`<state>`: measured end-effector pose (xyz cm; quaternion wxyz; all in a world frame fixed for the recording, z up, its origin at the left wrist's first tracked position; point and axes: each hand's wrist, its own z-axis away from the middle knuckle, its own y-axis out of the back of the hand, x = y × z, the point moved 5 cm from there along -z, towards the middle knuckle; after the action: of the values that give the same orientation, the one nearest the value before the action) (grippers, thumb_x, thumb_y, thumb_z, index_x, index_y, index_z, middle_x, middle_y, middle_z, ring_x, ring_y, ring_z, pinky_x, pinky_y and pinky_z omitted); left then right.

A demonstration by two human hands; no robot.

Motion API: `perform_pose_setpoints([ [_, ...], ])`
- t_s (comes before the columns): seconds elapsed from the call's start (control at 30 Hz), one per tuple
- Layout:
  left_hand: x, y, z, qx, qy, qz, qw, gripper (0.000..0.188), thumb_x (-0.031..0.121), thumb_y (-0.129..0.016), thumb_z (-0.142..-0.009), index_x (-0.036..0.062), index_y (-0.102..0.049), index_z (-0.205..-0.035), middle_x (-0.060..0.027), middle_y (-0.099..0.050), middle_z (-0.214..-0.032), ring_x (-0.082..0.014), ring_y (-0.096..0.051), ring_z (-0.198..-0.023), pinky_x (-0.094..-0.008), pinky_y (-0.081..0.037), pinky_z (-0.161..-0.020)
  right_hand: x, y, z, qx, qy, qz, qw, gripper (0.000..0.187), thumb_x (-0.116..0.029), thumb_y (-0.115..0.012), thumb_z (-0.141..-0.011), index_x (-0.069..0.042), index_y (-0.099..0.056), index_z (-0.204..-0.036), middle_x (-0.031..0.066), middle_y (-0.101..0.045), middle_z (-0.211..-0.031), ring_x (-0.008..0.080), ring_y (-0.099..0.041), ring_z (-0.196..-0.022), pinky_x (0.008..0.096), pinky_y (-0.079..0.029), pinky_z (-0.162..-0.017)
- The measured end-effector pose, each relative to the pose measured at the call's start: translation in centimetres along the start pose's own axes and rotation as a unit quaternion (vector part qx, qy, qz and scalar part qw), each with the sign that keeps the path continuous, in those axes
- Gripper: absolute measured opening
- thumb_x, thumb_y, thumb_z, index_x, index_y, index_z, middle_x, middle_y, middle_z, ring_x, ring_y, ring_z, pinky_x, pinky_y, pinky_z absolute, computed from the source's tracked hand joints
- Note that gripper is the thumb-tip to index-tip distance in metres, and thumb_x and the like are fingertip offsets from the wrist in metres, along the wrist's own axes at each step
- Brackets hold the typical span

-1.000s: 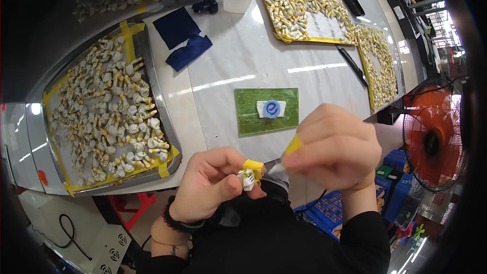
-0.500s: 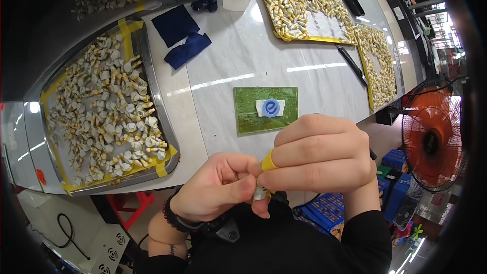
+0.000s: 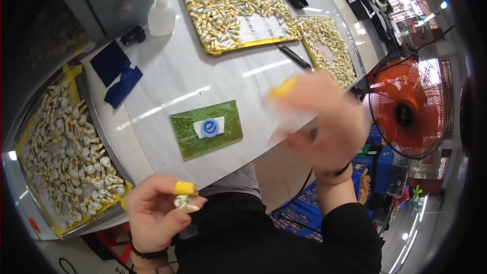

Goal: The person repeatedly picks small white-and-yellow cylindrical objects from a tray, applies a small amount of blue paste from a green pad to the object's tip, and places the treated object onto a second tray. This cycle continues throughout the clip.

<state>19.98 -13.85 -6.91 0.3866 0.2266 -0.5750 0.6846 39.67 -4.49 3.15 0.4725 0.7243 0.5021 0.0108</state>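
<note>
My left hand [image 3: 152, 213] is at the lower left, off the table's front edge. It pinches a small white-and-yellow piece [image 3: 186, 203] between thumb and fingers, and a yellow cover wraps its index fingertip. My right hand [image 3: 324, 122] is raised over the table's right edge. Motion smears its fingers, so whether it holds anything does not show; a yellow patch is at one fingertip. Between the hands, a green slab [image 3: 231, 134] lies on the table. On it is a white strip [image 3: 219, 124] bearing a round blue disc [image 3: 209, 128].
A tray of white-and-yellow pieces [image 3: 66, 147] stands at left. Two yellow-edged trays [image 3: 253, 44] [image 3: 310, 53] of slim pieces lie at the far right, near a black-handled tool [image 3: 294, 57]. Blue cloths [image 3: 110, 63], a white squeeze bottle [image 3: 162, 18] and an orange fan [image 3: 406, 111] surround the table.
My hands have separated: the right moved up and away, while the left keeps a small piece. The view has shifted, so the table things appear farther left.
</note>
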Motion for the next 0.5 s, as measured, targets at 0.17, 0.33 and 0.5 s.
perform_pose_setpoints([
  [0.17, -0.3, 0.6, 0.2, -0.011, -0.007, -0.013, 1.0, 0.041, 0.021, -0.076, -0.075, -0.0077, -0.056, -0.097, -0.0136, -0.061, -0.087, -0.0196, -0.065, -0.079, -0.0354, -0.054, -0.077, 15.9, 9.2, 1.5, -0.056, -0.221, 0.251, 0.941, 0.017, -0.005, -0.062, -0.076, -0.001, -0.065, -0.092, 0.0137, -0.067, -0.088, 0.0251, -0.064, -0.08, 0.0304, -0.049, -0.07],
  [0.33, -0.5, 0.5, 0.2, -0.016, 0.011, -0.011, 1.0, 0.041, 0.021, -0.076, -0.075, -0.0078, -0.057, -0.096, -0.013, -0.062, -0.087, -0.0199, -0.065, -0.079, -0.0352, -0.054, -0.077, 25.1, 9.3, 6.4, -0.168, -0.336, 0.245, 0.894, 0.014, -0.007, -0.066, -0.073, 0.001, -0.067, -0.085, 0.0165, -0.067, -0.084, 0.0278, -0.064, -0.075, 0.0328, -0.05, -0.067],
  [0.5, -0.3, 0.8, 0.5, -0.016, 0.011, 0.002, 1.0, 0.039, 0.017, -0.076, -0.075, -0.0078, -0.057, -0.098, -0.0128, -0.062, -0.089, -0.0205, -0.065, -0.081, -0.035, -0.054, -0.078, 23.8, 10.0, 6.6, -0.09, -0.257, 0.321, 0.907, 0.009, -0.005, -0.063, -0.078, 0.0, -0.064, -0.086, 0.0142, -0.065, -0.08, 0.023, -0.064, -0.074, 0.0321, -0.05, -0.065],
])
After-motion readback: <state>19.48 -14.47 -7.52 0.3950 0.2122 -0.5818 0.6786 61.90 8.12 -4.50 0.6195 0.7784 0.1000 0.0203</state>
